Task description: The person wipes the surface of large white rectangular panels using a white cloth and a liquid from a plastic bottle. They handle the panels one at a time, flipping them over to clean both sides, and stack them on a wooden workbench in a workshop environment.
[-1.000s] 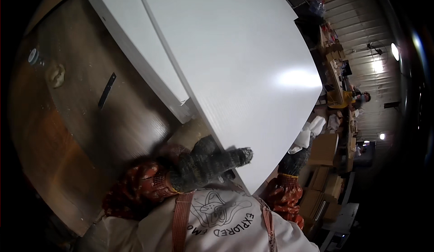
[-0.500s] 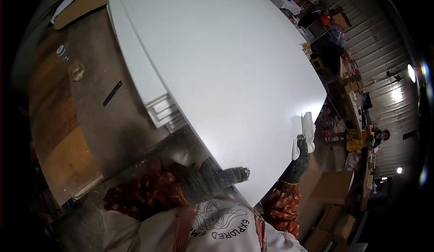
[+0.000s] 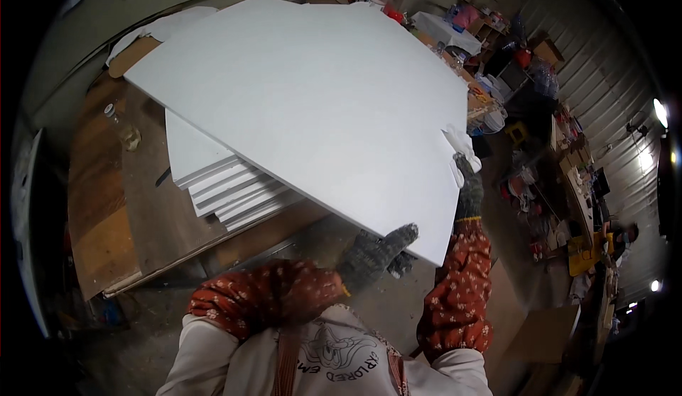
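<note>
Head view: the left hand [image 3: 373, 256] pinches the white board [image 3: 305, 112] near its close corner, thumb on top, other fingers lower down. The right hand [image 3: 469, 190] is at the right edge with a white cloth [image 3: 465, 146]; how tightly its fingers close, one cannot tell. The board reaches over a stack [image 3: 238, 191] of white boards on a brown table [image 3: 167, 215]. Far off is another person [image 3: 626, 236].

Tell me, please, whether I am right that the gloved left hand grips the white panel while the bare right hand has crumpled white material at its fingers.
Not quite: the head view shows the right hand in a dark grey glove, not bare. The left hand grips the white panel; crumpled white material is at the right fingers.
</note>
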`<move>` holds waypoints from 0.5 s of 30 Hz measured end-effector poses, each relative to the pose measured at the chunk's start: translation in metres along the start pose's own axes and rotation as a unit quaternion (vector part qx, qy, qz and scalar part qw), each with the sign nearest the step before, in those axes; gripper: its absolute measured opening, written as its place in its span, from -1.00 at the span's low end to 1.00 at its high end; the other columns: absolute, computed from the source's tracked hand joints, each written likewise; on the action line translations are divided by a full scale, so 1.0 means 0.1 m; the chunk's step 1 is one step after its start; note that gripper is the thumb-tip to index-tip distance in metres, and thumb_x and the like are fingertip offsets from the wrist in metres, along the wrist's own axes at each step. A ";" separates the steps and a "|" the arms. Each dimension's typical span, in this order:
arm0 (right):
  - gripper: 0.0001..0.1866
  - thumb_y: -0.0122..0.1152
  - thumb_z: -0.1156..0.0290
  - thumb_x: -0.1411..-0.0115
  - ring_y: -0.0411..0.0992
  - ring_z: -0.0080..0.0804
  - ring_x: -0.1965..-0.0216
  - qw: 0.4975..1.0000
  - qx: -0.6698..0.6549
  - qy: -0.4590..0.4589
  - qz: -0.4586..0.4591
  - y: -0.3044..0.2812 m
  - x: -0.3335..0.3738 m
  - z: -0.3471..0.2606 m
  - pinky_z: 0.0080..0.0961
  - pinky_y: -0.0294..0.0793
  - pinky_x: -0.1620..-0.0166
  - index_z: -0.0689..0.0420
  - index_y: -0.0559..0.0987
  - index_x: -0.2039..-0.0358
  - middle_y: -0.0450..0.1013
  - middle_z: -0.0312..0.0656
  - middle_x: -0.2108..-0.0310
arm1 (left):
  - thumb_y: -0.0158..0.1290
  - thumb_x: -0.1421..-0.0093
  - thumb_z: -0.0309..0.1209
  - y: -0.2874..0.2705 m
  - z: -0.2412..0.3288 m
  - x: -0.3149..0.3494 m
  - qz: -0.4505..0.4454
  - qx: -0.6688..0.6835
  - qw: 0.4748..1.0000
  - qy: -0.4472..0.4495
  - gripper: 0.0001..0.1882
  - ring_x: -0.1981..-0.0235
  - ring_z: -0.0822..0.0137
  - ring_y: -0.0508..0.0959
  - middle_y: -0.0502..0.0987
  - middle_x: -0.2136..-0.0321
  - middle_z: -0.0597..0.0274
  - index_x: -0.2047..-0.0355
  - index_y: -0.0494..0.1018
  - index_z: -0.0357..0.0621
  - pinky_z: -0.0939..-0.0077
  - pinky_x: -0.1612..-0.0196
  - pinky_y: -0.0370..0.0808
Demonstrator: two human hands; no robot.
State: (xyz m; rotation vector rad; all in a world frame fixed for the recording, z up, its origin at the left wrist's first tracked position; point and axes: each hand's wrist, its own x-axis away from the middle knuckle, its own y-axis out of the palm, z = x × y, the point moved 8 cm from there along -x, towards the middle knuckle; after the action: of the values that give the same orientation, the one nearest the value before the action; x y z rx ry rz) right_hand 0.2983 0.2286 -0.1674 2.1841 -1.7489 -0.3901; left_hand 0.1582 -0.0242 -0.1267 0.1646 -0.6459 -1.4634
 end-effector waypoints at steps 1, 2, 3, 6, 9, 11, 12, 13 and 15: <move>-0.80 0.11 0.48 -0.20 0.44 -0.54 0.28 0.998 0.007 0.053 0.035 -0.03 -0.09 0.07 -0.61 0.47 0.18 0.26 0.52 0.17 0.47 -0.29 0.28 | 0.06 -0.22 -0.20 0.03 0.03 -0.12 0.006 -0.002 1.000 0.016 -0.68 0.66 0.46 0.48 0.53 0.62 0.22 0.34 0.50 -0.27 0.60 0.53 0.45; -0.74 0.10 0.40 -0.22 0.45 -0.45 0.13 0.988 0.031 0.114 0.096 0.38 0.23 -0.23 -0.58 0.44 0.06 0.26 0.51 0.11 0.48 -0.20 0.15 | 0.05 -0.23 -0.20 0.07 0.10 -0.20 0.007 -0.013 0.999 0.046 -0.68 0.64 0.46 0.48 0.52 0.61 0.24 0.35 0.50 -0.26 0.60 0.52 0.45; -0.74 0.09 0.41 -0.23 0.45 -0.45 0.12 0.994 0.086 0.050 0.040 0.35 0.13 -0.32 -0.57 0.44 0.05 0.26 0.51 0.11 0.48 -0.19 0.14 | 0.04 -0.23 -0.20 0.13 0.16 -0.27 0.007 -0.024 0.997 0.075 -0.69 0.63 0.47 0.48 0.52 0.60 0.25 0.35 0.49 -0.26 0.60 0.51 0.45; -0.75 0.02 0.48 -0.25 0.44 -0.44 0.08 0.954 0.204 -0.186 -0.113 -0.22 0.16 -0.16 -0.53 0.43 0.00 0.28 0.47 0.08 0.48 -0.16 0.15 | 0.03 -0.19 -0.36 0.25 0.06 -0.55 -0.052 -0.180 0.980 0.066 -0.63 0.36 0.36 0.55 0.48 0.19 0.21 -0.01 0.33 -0.15 0.45 0.27 0.49; -0.73 0.12 0.58 -0.15 0.45 -0.32 0.10 0.938 0.256 -0.222 -0.073 -0.09 0.88 -0.25 -0.45 0.45 0.06 0.28 0.48 0.10 0.46 -0.09 0.15 | -0.01 -0.12 -0.54 0.27 0.07 -0.67 -0.081 -0.443 0.877 0.169 -0.34 -0.05 0.22 0.43 0.32 -0.15 0.18 -0.26 0.12 -0.06 0.37 -0.06 0.38; -0.74 0.22 0.56 -0.09 0.48 -0.24 0.17 0.744 0.548 -0.383 0.002 0.12 1.44 -0.47 -0.40 0.47 0.16 0.26 0.53 0.17 0.48 -0.05 0.18 | -0.06 -0.20 -0.48 0.32 0.20 -0.71 -0.042 -0.456 0.848 0.268 -0.49 0.08 0.27 0.46 0.40 0.01 0.16 -0.18 0.21 -0.10 0.44 0.04 0.41; -0.76 0.23 0.56 -0.08 0.48 -0.21 0.19 0.730 0.562 -0.387 0.040 0.04 1.54 -0.40 -0.39 0.47 0.16 0.24 0.55 0.19 0.49 -0.04 0.20 | -0.10 -0.26 -0.41 0.34 0.23 -0.69 0.008 -0.459 0.794 0.398 -0.60 0.23 0.31 0.51 0.48 0.18 0.16 -0.11 0.30 -0.13 0.50 0.17 0.45; -0.78 0.24 0.56 -0.07 0.48 -0.17 0.20 0.715 0.575 -0.391 0.075 0.00 1.62 -0.31 -0.37 0.47 0.16 0.23 0.57 0.22 0.49 -0.02 0.22 | -0.13 -0.32 -0.34 0.32 0.20 -0.65 0.074 -0.461 0.725 0.506 -0.67 0.39 0.35 0.56 0.56 0.35 0.16 -0.04 0.39 -0.17 0.55 0.29 0.49; -0.71 0.20 0.51 -0.11 0.48 -0.19 0.18 0.807 0.517 -0.263 0.110 -0.14 1.55 -0.24 -0.39 0.46 0.15 0.23 0.53 0.12 0.49 -0.04 0.17 | -0.10 -0.30 -0.32 0.36 0.18 -0.95 -0.057 -0.307 0.928 0.205 -0.69 0.40 0.38 0.56 0.55 0.28 0.11 0.06 0.41 -0.26 0.55 0.32 0.49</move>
State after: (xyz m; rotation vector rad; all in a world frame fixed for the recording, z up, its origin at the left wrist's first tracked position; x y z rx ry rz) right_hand 0.3536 0.0816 -0.1537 2.6076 -3.0239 0.0977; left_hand 0.1828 0.0756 -0.1230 0.0137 0.1779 -1.6128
